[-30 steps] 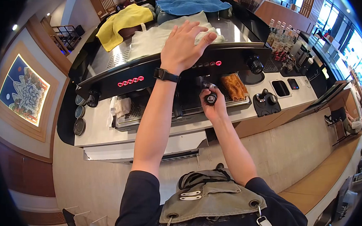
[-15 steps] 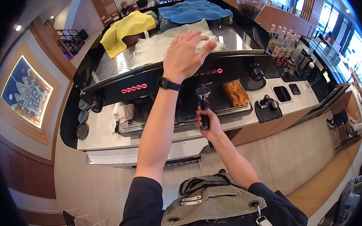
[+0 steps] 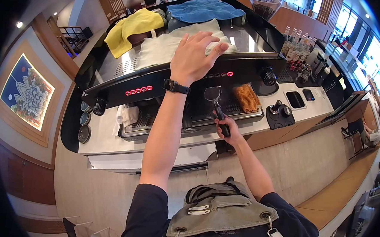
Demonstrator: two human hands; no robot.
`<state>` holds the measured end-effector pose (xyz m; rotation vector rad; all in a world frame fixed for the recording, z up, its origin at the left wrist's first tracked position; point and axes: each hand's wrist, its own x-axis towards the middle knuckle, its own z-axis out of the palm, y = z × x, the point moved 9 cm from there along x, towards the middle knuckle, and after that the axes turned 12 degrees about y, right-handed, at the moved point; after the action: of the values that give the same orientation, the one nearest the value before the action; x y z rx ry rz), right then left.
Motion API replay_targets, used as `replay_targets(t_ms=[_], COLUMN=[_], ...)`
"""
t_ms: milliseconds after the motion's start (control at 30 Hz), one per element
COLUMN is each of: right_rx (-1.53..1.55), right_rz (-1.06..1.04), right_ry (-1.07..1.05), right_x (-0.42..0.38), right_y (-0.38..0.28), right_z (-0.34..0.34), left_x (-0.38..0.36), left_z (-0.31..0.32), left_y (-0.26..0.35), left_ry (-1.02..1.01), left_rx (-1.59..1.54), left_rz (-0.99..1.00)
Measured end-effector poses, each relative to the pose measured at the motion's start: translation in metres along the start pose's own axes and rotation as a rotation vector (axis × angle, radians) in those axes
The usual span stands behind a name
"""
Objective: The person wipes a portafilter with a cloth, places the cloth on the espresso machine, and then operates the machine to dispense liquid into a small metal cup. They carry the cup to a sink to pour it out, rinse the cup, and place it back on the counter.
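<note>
My right hand (image 3: 229, 128) is wrapped round the black handle of a portafilter (image 3: 212, 95). Its metal basket points away from me, below the front panel of the espresso machine (image 3: 240, 66) and over the drip tray (image 3: 198, 115). My left hand (image 3: 194, 57), fingers apart, rests at the machine's top front edge against a pale towel (image 3: 157, 50). An orange-brown cloth (image 3: 246, 98) lies on the drip tray to the right of the portafilter. Red-lit buttons (image 3: 138, 90) glow on the panel left of my left forearm.
Yellow (image 3: 132, 29) and blue (image 3: 204, 10) towels cover things on the machine's top. On the right counter stand a tamper on a black stand (image 3: 279, 114), a sunken bin (image 3: 295, 99) and several bottles (image 3: 293, 49). Bowls (image 3: 84, 133) sit at the left; a seated person (image 3: 369, 134) is far right.
My right hand has moved the portafilter slightly right and a little closer to me, and its basket now shows more fully. My left hand stays on the machine.
</note>
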<state>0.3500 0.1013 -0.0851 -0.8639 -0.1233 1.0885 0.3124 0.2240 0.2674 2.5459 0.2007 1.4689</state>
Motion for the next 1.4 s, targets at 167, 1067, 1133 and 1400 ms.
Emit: replay_targets(t_ms=[167,1067,1133,1400], right_rx=[-0.759,-2.129,-2.14,-2.063], right_rz=[-0.249,-0.833,-0.904,-0.778], right_ry=[0.238,0.299,0.256,0.28], right_x=[-0.015,-0.053,-0.051,-0.042], right_y=[-0.049,-0.109,-0.099,-0.099], right_z=[-0.002,0.114,0.126,0.114], left_x=[-0.001,-0.003,-0.003,-0.003], left_z=[0.0,-0.001,-0.001,-0.002], left_y=[-0.001,0.002,0.003,0.002], left_ry=[0.008,0.012,0.017,0.011], left_rx=[-0.001,0.02,0.015,0.003], left_rz=[0.012,0.036,0.037,0.03])
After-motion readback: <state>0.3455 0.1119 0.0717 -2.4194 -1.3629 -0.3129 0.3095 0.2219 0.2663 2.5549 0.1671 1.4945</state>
